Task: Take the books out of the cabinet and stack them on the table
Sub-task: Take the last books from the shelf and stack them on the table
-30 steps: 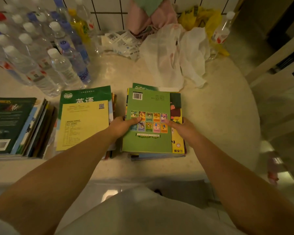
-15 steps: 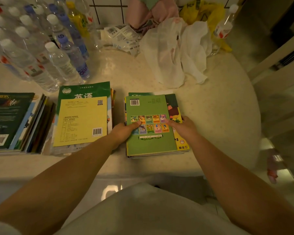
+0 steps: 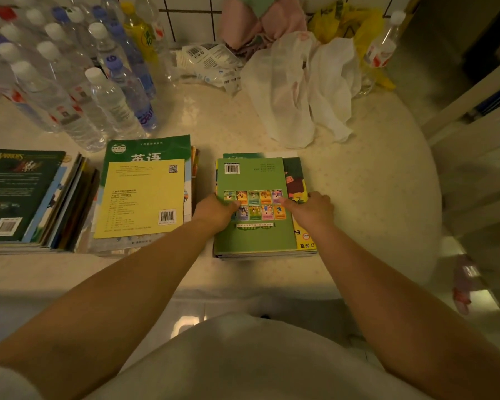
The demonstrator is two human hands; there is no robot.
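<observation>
A green book (image 3: 251,180) with a barcode and small pictures lies on top of a stack of books (image 3: 303,241) near the table's front edge. My left hand (image 3: 214,210) grips the stack's left side, thumb on the green cover. My right hand (image 3: 311,209) grips the right side, thumb on the cover as well. To the left sits a second stack topped by a yellow book (image 3: 142,197). A third stack with a dark green book (image 3: 15,192) on top lies at the far left.
Several water bottles (image 3: 104,102) stand at the back left of the pale table (image 3: 373,174). White plastic bags (image 3: 306,85), a yellow bag (image 3: 350,27) and pink cloth (image 3: 251,21) lie at the back. A white cabinet (image 3: 479,134) stands to the right.
Both hands have set the stack down flat on the table and slid it slightly away from me. The view has tilted a little downward.
</observation>
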